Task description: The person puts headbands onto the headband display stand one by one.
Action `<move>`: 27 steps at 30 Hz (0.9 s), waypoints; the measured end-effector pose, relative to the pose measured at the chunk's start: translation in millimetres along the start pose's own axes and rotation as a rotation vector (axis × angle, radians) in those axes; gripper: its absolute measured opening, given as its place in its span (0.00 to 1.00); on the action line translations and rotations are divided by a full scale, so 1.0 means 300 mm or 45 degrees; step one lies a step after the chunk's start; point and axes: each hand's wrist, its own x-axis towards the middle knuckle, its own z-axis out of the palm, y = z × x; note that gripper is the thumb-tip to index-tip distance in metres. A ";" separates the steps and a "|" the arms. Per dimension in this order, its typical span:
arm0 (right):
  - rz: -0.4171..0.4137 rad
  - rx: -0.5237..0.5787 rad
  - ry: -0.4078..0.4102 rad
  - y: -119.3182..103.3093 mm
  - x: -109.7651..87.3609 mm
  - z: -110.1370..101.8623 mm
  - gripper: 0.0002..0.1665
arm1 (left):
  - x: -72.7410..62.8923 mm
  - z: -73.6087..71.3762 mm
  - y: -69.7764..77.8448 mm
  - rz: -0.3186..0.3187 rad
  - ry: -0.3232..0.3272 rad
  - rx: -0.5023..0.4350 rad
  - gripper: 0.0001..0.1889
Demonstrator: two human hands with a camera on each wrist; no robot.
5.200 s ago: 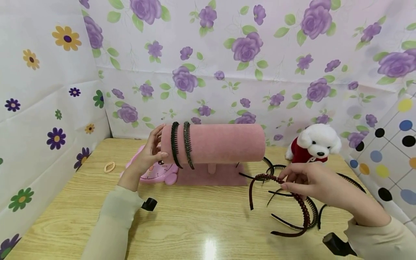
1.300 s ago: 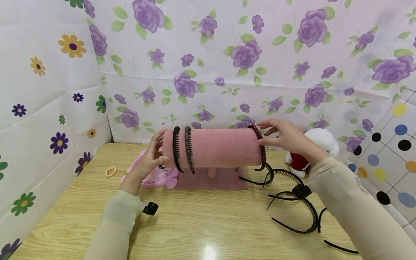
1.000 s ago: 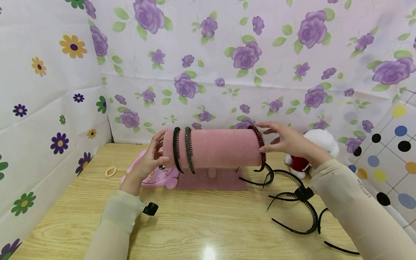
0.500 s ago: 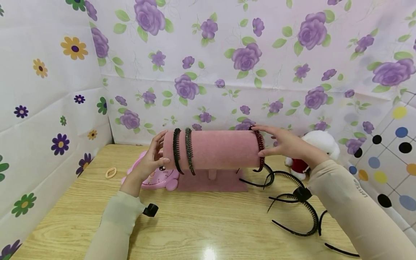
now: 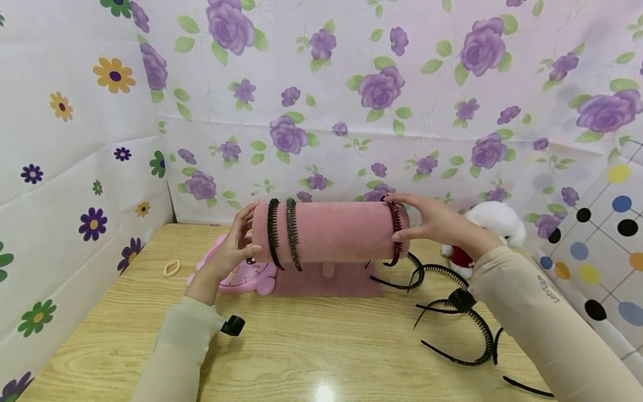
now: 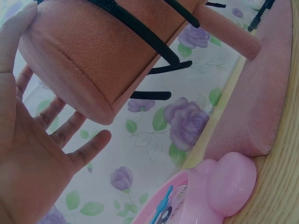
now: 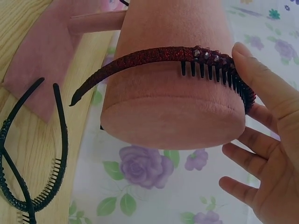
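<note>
A pink velvet headband stand (image 5: 344, 231) with a horizontal roll stands at the back of the table. My left hand (image 5: 232, 245) holds the roll's left end, thumb in front and fingers behind. A black toothed headband (image 5: 272, 231) and a grey glittery one (image 5: 292, 234) sit around the roll near that hand. Close to the right end, a dark red beaded headband (image 7: 145, 58) goes over the roll, teeth toward the end face. My right hand (image 5: 439, 223) grips this red headband between thumb and index finger; in the right wrist view the other fingers spread beyond the end.
Several black headbands (image 5: 486, 329) lie on the table at the right. A white plush dog (image 5: 494, 220) in red sits behind the right forearm. A pink clock (image 5: 246, 279) stands by the stand's base (image 5: 346, 285). A beige hair tie (image 5: 171, 268) lies far left.
My right hand picked up the red headband from the table's right side, brought it over the roll's right end and slid it slightly left. My left hand stays at the left end.
</note>
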 end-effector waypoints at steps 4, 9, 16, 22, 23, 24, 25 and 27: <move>-0.006 -0.023 0.008 -0.008 0.003 0.004 0.50 | 0.002 0.002 0.002 -0.010 -0.002 -0.005 0.45; -0.014 -0.049 0.015 -0.016 0.007 0.004 0.49 | 0.004 0.001 0.003 -0.017 -0.001 -0.010 0.45; -0.008 -0.079 0.005 -0.034 0.024 0.005 0.49 | -0.002 0.002 0.004 -0.003 0.004 -0.014 0.45; -0.005 -0.085 -0.003 -0.042 0.041 0.006 0.50 | -0.002 0.002 0.004 -0.002 0.008 -0.008 0.45; -0.004 -0.082 -0.003 -0.043 0.042 0.006 0.50 | -0.002 0.002 0.004 -0.002 0.007 -0.005 0.45; -0.003 -0.081 -0.003 -0.045 0.044 0.007 0.49 | -0.003 0.002 0.004 0.000 0.005 -0.004 0.45; 0.000 -0.077 -0.004 -0.045 0.046 0.007 0.49 | -0.003 0.002 0.005 0.001 0.003 -0.003 0.45; 0.004 -0.071 -0.006 -0.047 0.049 0.008 0.49 | -0.003 0.003 0.005 0.004 0.001 -0.002 0.45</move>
